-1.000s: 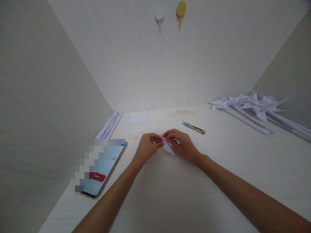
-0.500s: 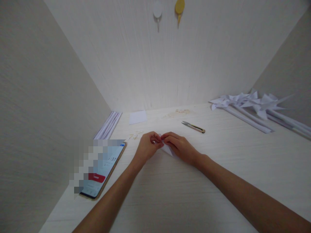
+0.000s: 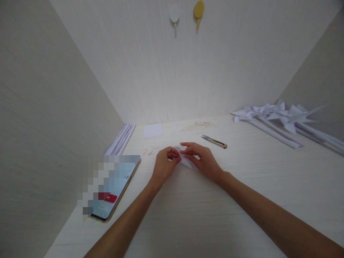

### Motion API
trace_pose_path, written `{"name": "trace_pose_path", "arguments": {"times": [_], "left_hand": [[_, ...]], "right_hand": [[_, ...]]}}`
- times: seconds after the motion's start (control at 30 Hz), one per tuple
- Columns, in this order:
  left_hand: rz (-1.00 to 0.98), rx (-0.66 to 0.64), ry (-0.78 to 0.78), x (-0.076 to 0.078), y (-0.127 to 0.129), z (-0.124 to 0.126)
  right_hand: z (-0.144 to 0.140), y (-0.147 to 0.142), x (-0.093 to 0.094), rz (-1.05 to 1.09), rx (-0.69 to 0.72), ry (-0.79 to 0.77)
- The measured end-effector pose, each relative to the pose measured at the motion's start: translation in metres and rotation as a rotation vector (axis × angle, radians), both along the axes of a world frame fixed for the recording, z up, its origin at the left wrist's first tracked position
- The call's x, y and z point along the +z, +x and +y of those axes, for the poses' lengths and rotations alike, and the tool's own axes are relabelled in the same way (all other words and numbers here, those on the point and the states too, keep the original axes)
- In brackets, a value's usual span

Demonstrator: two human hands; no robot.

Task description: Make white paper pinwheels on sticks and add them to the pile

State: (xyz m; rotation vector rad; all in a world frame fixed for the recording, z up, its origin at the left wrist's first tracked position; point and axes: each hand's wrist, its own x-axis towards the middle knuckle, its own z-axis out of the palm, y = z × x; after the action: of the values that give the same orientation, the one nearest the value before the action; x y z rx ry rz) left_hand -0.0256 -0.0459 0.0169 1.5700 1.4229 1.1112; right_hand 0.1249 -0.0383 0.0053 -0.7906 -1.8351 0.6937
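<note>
In the middle of the tabletop I have a small folded piece of white paper (image 3: pixel 186 162) between my two hands. My left hand (image 3: pixel 165 163) pinches its left side with thumb and fingertips. From the right, my right hand (image 3: pixel 202 160) holds the paper's upper edge between thumb and a finger, the index finger lifted away. The fingers hide part of the paper. Beyond the right hand lies a pair of thread snips (image 3: pixel 215 141), touched by neither hand.
A phone (image 3: pixel 115 193), partly pixelated, lies at left. Behind it are rolled paper tubes (image 3: pixel 120 139) and a flat paper square (image 3: pixel 153 130). Paper pinwheels (image 3: pixel 290 116) on paper sticks lie at far right. Walls rise behind and at both sides; two hooks (image 3: pixel 199 10) hang at the back.
My right index finger has lifted off the paper and its fingers have spread somewhat. More of the paper's top shows between the hands. The left hand keeps its pinch.
</note>
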Motion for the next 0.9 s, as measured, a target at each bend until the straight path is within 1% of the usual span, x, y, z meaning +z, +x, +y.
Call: {"name": "trace_pose_path", "arguments": {"times": [0.07, 0.13, 0.3, 0.43, 0.53, 0.63, 0.77, 0.9], "left_hand": [[-0.007, 0.001, 0.000, 0.000, 0.001, -0.001], [-0.008, 0.009, 0.001, 0.000, 0.002, -0.002], [0.004, 0.039, -0.018, 0.003, 0.007, -0.005], [0.021, 0.042, -0.031, 0.003, 0.008, -0.004], [0.020, 0.043, -0.042, -0.001, 0.007, -0.003], [0.005, 0.026, -0.047, -0.003, 0.007, -0.002], [0.005, 0.004, -0.045, -0.005, 0.006, -0.002], [0.031, 0.002, -0.005, -0.006, 0.005, -0.002]], "right_hand": [[0.002, 0.001, -0.001, 0.058, 0.000, -0.047], [0.003, 0.001, -0.002, 0.070, -0.018, -0.049], [0.008, 0.002, -0.002, -0.001, -0.162, 0.094], [0.011, 0.004, -0.004, -0.035, -0.210, 0.098], [0.014, 0.005, -0.007, -0.031, -0.276, 0.075], [0.017, 0.005, -0.010, -0.013, -0.333, 0.010], [0.019, 0.005, -0.010, -0.016, -0.334, -0.063], [0.018, 0.005, -0.007, -0.037, -0.303, -0.109]]}}
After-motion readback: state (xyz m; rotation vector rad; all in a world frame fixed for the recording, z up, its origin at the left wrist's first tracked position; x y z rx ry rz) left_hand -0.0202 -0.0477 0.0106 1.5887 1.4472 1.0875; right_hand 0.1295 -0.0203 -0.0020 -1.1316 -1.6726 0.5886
